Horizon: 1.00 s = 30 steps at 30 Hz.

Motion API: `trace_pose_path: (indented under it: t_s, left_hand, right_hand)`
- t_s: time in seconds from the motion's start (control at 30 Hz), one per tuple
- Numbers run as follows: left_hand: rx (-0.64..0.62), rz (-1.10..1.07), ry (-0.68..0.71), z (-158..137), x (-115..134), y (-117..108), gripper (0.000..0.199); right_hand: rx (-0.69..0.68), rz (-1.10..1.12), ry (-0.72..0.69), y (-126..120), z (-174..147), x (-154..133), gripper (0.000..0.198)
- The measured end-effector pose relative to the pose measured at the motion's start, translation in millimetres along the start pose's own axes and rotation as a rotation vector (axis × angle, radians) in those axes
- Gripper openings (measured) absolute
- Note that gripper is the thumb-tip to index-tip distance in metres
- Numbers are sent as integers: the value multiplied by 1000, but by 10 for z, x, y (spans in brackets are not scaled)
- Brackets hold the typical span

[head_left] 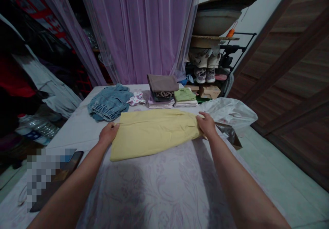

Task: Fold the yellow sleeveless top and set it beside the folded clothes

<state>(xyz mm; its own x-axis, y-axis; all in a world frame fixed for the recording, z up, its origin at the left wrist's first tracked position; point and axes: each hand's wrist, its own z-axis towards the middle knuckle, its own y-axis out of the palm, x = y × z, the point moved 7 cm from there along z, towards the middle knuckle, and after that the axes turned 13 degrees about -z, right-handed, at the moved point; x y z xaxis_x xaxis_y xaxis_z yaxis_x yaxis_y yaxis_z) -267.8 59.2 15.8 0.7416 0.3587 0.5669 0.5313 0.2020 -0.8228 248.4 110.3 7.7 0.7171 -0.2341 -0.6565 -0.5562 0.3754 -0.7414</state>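
Observation:
A yellow garment (156, 131), doubled into a long flat shape, lies across the table between my hands; its exact kind I cannot tell. My left hand (109, 133) grips its left edge, thumb and fingers closed on the cloth. At the narrower, gathered right end, my right hand (206, 123) pinches the fabric, lifting that end slightly. Just behind the yellow cloth stand a stack topped by a folded brown garment (163, 83) and a lower pile with a green garment (185, 94) on top. Crumpled denim clothing (109, 102) lies behind my left hand.
A patterned white cloth covers the table (164, 191). Small printed fabric (136, 99) lies beside the denim. A clear plastic bag (231, 114) sits at the right edge, and a dark flat case (61, 177) at the left front. Beyond are a purple curtain (146, 30) and shoe rack (236, 47).

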Motion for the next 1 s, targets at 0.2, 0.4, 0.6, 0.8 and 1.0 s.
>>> trace_pose_path:
  t_s: [0.2,0.4,0.6,0.8,1.0]
  left_hand:
    - [-173,-132,-2,42,-88,119,43]
    - [-269,-366,-99,-35,-125,195,28]
    - [-261,-693,-45,-70,6,102,54]
    - [-198,-782,-20,-60,166,-254,62]
    - [-110,-1044,30,44,576,-649,59]
  right_hand:
    - [-243,-56,-20,193,-94,0,53]
    - [-359,173,49,203,-169,-37,57]
    - [-352,345,27,-27,-102,-230,52]
    - [-355,461,-22,-295,-32,-430,41]
    - [-194,528,-141,-625,127,-719,32]
